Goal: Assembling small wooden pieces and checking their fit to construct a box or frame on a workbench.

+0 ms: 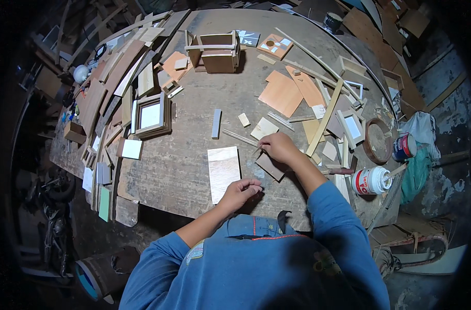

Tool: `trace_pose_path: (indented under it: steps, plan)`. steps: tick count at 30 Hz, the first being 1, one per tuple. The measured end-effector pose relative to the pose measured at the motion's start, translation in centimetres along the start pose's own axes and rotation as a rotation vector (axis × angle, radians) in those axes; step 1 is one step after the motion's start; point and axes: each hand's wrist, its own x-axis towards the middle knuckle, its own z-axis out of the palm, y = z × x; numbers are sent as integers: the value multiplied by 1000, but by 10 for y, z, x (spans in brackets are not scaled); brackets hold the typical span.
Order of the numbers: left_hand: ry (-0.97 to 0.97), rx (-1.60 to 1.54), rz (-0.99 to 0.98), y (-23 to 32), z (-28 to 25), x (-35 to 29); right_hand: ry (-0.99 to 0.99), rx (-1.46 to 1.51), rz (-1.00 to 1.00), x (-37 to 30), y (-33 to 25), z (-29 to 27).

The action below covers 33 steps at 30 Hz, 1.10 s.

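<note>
My left hand (239, 195) is over the lower right corner of a pale rectangular board (223, 168), its fingers loosely bent and apart with nothing visible in them. To the right, my right hand (281, 149) is closed in a pinch; what its fingertips hold is too small to make out. Below that hand lies a brown wooden block (270, 168), partly covered by it. A thin wooden strip (238, 137) points toward the right fingertips. Just beyond them lies a square pale wood piece (265, 128). A grey-blue bar (216, 123) and a small wood block (244, 120) are farther off.
A wooden box frame (218, 54) stands at the far side of the worktable (189, 111). Stacked frames (152, 114) and piled boards (111, 82) line the left. Orange panels (282, 94), long strips (325, 118), a white tub (370, 181) and a paint can (403, 147) crowd the right.
</note>
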Motion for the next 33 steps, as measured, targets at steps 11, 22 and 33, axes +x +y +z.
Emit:
trace_pose_path:
  steps: [11, 22, 33]
  plan:
    - [20, 15, -30, -4, -11, -6, -192, -418, -184, 8, -10, -10]
    - [-28, -105, -146, -2, 0, 12, -350, -236, -101, 21, 18, -12]
    - [70, -359, -330, 2, 3, 46, 62, -22, 24, -4, 50, -17]
